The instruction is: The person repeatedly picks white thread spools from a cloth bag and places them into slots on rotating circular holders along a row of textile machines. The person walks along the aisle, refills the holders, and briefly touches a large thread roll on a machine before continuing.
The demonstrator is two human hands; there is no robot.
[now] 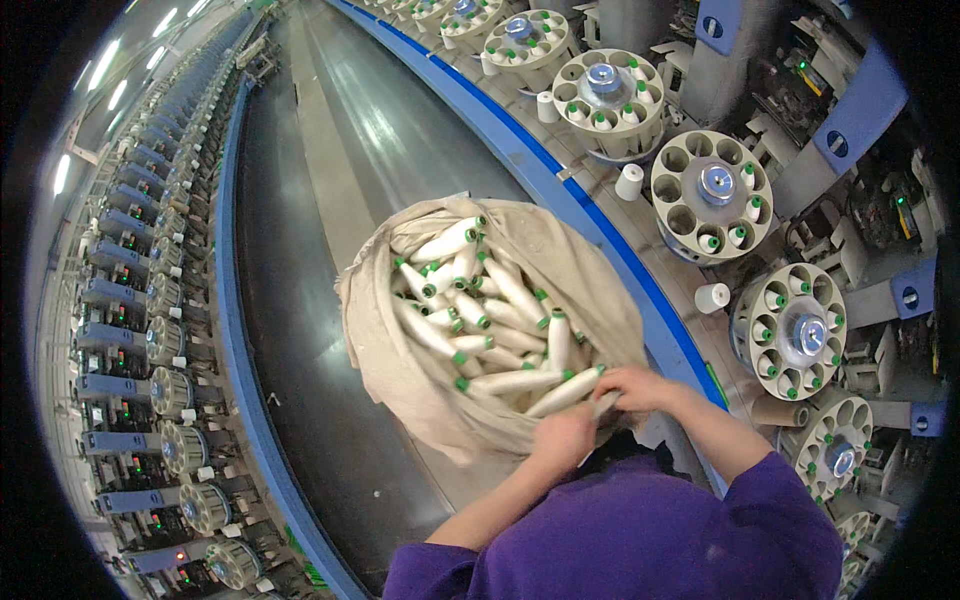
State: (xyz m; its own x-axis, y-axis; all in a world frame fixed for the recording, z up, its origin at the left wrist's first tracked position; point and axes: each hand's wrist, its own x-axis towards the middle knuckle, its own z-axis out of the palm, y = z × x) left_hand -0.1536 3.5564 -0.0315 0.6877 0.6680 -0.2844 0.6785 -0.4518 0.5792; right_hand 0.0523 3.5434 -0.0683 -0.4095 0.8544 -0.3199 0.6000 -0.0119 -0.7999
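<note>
A large beige cloth sack [385,375] stands right before me, its mouth spread wide. Many long white yarn bobbins [515,292] with green ends lie loosely heaped inside it. At the sack's near right rim, my left hand [565,437] has its fingers closed. Close beside it my right hand [637,388] is bent inward, its fingers closed too. Between the two hands shows a small pale piece, blurred; I cannot tell whether it is a bobbin or cloth. The hands partly hide the sack's rim there.
Along the right runs a machine row with round bobbin magazines [712,195] holding green-tipped bobbins. White cones [712,297] stand by its blue rail [540,165]. Another machine row [120,335] lines the left behind a blue edge [228,270]. A grey aisle floor [290,400] stretches ahead.
</note>
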